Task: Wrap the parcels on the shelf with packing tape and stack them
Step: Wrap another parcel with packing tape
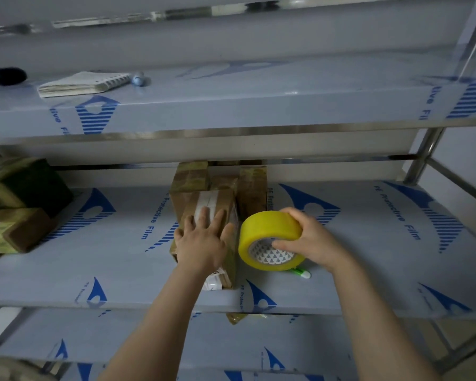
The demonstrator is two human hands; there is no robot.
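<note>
Metal shelf (368,257) skinned in smooth, faintly glossy plastic film, blue print. Its upright post (423,158): bare polished steel, reflective. Brown cardboard parcel (226,202), matt, banded with shiny clear tape; white paper label (206,199). Yellow translucent plastic tape roll (267,229), glossy, printed card core. Matt paper notepad (83,83).

Storeroom or packing area: steel shelf (341,237) rack in blue protective film, taped parcels (19,204) stacked left.

I've open room on the grey film-covered metal shelf (368,243) at centre-right & lower left. Brown taped cardboard parcels (204,193) block centre; olive taped boxes (19,204) crowd left edge.
</note>
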